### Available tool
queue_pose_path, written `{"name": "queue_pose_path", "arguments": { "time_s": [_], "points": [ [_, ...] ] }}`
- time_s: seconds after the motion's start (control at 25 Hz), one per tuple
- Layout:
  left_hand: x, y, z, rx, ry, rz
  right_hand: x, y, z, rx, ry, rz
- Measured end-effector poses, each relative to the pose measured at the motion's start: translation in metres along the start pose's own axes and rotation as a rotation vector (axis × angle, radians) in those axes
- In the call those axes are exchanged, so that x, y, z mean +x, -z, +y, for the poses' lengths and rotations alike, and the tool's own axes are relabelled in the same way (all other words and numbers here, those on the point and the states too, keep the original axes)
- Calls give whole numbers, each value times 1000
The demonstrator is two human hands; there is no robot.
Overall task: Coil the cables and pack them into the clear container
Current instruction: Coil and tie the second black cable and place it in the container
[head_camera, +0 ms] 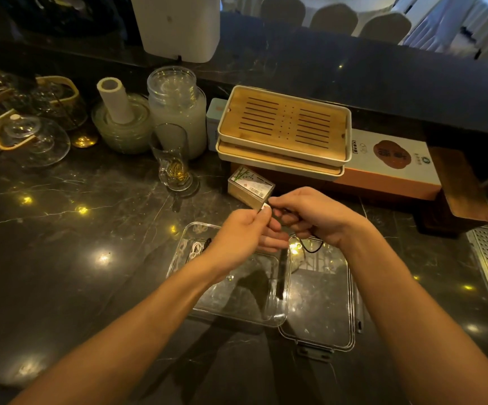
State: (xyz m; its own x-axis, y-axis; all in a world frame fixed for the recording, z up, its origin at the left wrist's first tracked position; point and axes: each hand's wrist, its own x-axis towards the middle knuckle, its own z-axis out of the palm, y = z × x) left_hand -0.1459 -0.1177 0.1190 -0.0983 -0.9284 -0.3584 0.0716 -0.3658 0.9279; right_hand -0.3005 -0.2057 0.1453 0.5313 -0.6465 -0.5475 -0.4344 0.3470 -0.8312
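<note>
While both hands meet above the clear container [274, 314], the left hand [244, 229] pinches a white connector tip and the right hand [312, 213] curls around a black cable [312, 249], whose loop hangs below it. A coiled white cable [196, 249] lies inside the container; its lid [324, 305] lies just beside on the dark marble counter [90, 229].

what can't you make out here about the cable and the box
Head view only:
- How much of the dark cable is coiled: both hands cover most of it.
- What the left hand pinches with the right hand: a small pale tip, too small to identify.
- Contents of the clear container: the left forearm and glare hide part; only white cables show.
</note>
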Motion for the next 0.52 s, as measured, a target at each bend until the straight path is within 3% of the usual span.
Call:
{"name": "queue_pose_path", "arguments": {
  "time_s": [0.24,0.36,0.52],
  "points": [
    [12,1,1,-189,-91,315,-24,-47,-5,-288,251,368],
    [14,-1,11,-425,-76,311,-32,-75,12,-222,326,316],
    [12,4,20,-624,-64,196,-31,-68,42,-28,182,165]
  ]
}}
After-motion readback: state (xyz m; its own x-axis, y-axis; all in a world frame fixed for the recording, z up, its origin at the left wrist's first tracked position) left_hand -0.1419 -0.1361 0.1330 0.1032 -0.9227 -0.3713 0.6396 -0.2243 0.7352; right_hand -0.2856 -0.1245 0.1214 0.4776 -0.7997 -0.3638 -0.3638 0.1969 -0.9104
